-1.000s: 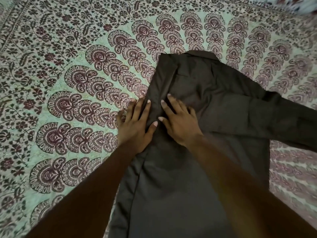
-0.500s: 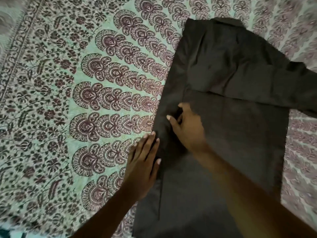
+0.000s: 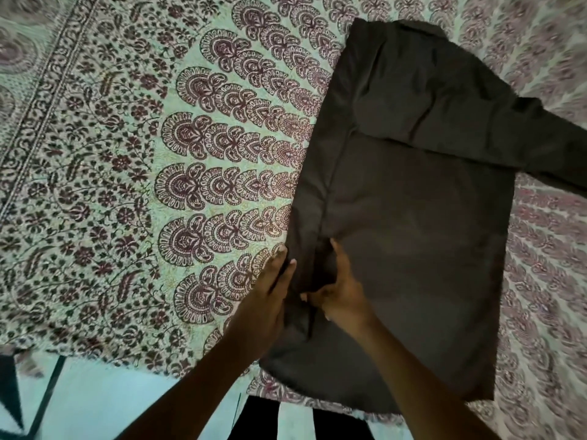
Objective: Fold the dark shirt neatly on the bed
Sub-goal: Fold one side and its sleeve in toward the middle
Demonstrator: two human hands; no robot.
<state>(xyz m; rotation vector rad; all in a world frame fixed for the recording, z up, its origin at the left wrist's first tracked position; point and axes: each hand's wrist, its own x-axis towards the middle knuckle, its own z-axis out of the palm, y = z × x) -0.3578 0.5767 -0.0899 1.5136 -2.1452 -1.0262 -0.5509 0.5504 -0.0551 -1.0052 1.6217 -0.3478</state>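
The dark shirt (image 3: 413, 223) lies flat on the patterned bedspread (image 3: 158, 154), collar at the far end and hem near the bed's front edge. Its left side is folded inward as a long strip, and its right sleeve (image 3: 546, 144) stretches off to the right. My left hand (image 3: 270, 290) lies with straight fingers against the shirt's left folded edge, low down. Just beside it, my right hand (image 3: 336, 290) has its thumb raised and its fingers curled round the inner edge of the folded strip.
The bed's front edge (image 3: 143, 363) runs along the bottom left. Below it is a pale floor (image 3: 104, 404) with dark lines. Dark trouser legs (image 3: 254, 420) show at the bottom centre.
Both hands have slid down the folded left strip from the chest area toward the hem. My right hand went from flat on the cloth to curled on the fold.
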